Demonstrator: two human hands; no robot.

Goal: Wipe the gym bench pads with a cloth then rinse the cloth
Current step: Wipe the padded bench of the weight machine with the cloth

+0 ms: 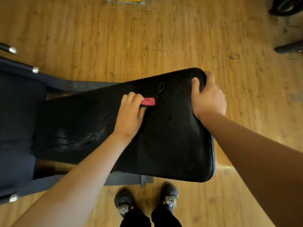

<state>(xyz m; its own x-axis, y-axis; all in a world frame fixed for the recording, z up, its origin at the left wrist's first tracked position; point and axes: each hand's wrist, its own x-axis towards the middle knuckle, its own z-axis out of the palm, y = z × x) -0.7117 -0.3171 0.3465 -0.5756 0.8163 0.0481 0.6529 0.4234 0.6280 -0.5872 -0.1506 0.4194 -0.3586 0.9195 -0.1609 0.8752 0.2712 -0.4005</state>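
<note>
- Far left of the bench pad (172, 136): a second, dark blue pad (18, 112), set on the same grey-blue frame (91, 86). No damp sheen is visible on it; probably not wiped yet.
- Bench pad: black, pebbled, long axis running left to right across the view, narrow at its left end and broad at its right end.
- Left third of the bench pad: damp streaks (78, 135) catch the light. Reads as ground already covered by the cloth.
- Middle of the bench pad, towards the far edge: left hand (129, 115) lies knuckles up with its fingers curled over, clamping a red cloth (148, 101) against the surface. Only one corner of the cloth shows.
- The cloth pokes out to the right of the fingers. A black hanging loop (160, 89) trails from it towards the far edge.
- Right of the cloth: bare pad with no streaks, lying between the two hands. That is likely the next ground, so the stroke should run rightwards along the long axis. The left hand has the cloth and is the one to make it.
- Right end of the bench pad, far corner: right hand (208, 99) wraps the rim, thumb on top and fingers hidden over the edge. It grips the pad and carries no cloth. Looks like bracing.
- Risk: the bracing hand sits on the last unwiped corner and would have to shift.
- Below the near edge of the bench pad: two shoes (168, 197) on the wooden floor (164, 38). No sink or tap is in view for the rinse.
</note>
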